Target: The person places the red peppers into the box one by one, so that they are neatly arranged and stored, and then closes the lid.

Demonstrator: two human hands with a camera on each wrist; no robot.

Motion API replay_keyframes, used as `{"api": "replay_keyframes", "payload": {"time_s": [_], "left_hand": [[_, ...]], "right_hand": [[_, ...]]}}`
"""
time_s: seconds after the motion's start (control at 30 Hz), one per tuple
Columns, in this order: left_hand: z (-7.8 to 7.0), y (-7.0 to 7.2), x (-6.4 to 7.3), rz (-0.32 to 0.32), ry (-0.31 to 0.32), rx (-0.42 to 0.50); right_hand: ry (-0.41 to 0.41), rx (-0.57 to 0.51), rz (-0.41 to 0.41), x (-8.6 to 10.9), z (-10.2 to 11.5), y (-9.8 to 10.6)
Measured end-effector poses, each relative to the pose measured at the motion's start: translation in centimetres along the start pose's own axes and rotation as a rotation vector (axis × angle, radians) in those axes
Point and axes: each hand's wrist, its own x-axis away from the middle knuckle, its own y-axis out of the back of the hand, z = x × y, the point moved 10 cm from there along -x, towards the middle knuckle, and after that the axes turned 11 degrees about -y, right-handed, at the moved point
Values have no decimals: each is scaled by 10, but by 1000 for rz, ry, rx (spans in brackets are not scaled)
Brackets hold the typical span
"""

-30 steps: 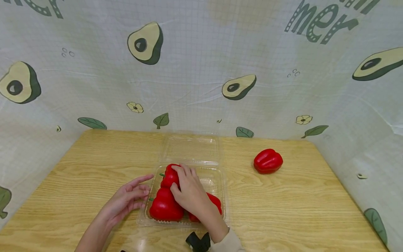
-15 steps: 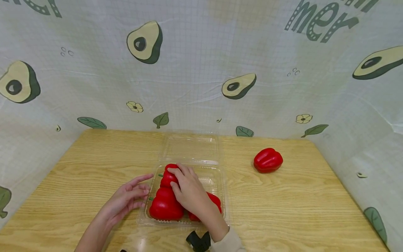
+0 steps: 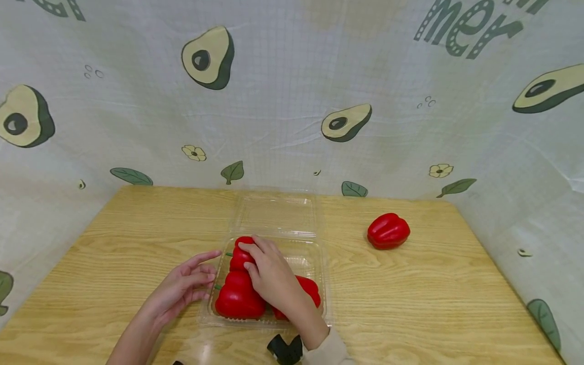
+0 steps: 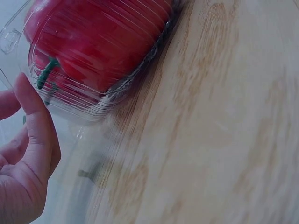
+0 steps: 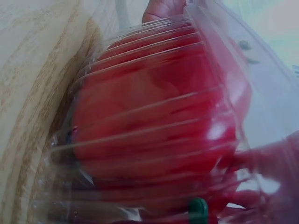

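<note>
A clear plastic clamshell container [image 3: 303, 253] on the table holds red bell peppers. At its back left, my right hand [image 3: 276, 281] grips one bell pepper [image 3: 238, 262], thumb and fingers bent against its right side; its green stem points left. Directly in front of that sits a larger bell pepper [image 3: 239, 299], also stem to the left. My right forearm partly covers a third bell pepper [image 3: 309, 289] at the front right. My left hand [image 3: 182, 284] is beside the container's left rim, fingers loosely spread. In the left wrist view, its fingertip [image 4: 27, 88] lies near the ribbed plastic wall.
The container's clear lid [image 3: 276, 215] lies folded back behind it. Another red bell pepper [image 3: 389, 231] rests on the wooden table [image 3: 433, 284] at the right. A black object [image 3: 285, 350] is beside the right wrist. A printed cloth [image 3: 283, 91] hangs behind the table.
My right hand and the back bell pepper have shifted slightly left, toward the container's left wall. The left hand keeps its place beside the container.
</note>
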Motion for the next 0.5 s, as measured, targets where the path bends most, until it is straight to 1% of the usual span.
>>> {"api": "replay_keyframes", "payload": {"time_s": [0.23,0.5], "left_hand": [[-1,-1,0,7,-3,4],[-2,-1,-1,12,-11,10]], "right_hand": [[21,30,-10,0,2,-1],[51,104,-21,-1,5,-3]]}}
